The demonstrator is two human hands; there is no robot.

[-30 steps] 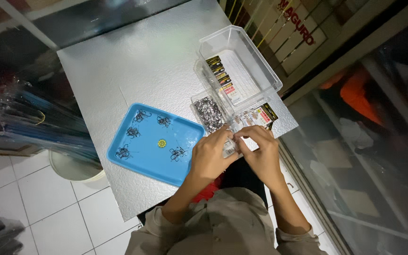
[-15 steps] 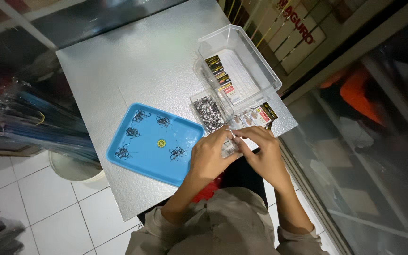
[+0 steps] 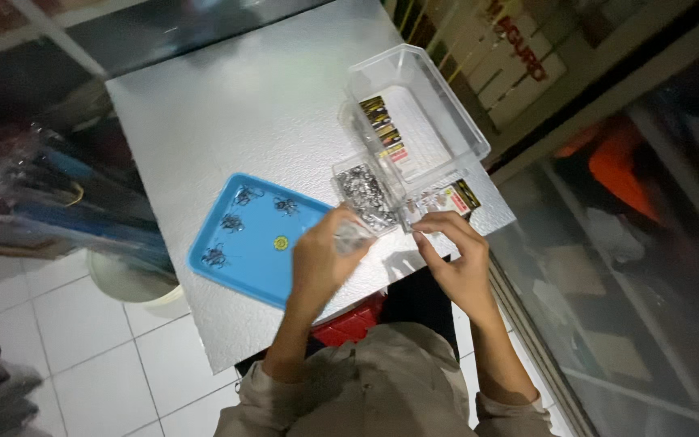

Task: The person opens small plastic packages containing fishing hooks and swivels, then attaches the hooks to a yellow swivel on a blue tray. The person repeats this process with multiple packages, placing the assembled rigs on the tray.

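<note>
Blue plastic tray (image 3: 236,267) lies just left of my left hand's fingers, carrying four small dark metal clusters (image 3: 246,195) and one yellow-green disc (image 3: 281,243). Ahead of my fingertips I see a small clear box (image 3: 363,197) heaped with tiny silvery metal parts, and beyond it a larger clear tub (image 3: 463,133) with a row of black-and-yellow packets (image 3: 384,129) along its near wall. One more such packet (image 3: 463,196) lies flat just beyond my right fingers, beside the tub.

Now the small clear bag (image 3: 353,235): it sits in my left hand (image 3: 323,260), between that hand and the small box, something silvery showing through it. It's too small and blurred for me to tell which way its long axis runs.

Left fingers are curled in and pinched on the bag. My right hand (image 3: 455,257) is just apart from it, thumb and forefinger (image 3: 422,231) drawn close together at the tips near the box's corner; whether they hold anything, I can't tell. All of it rests on the grey textured table (image 3: 236,105).
</note>
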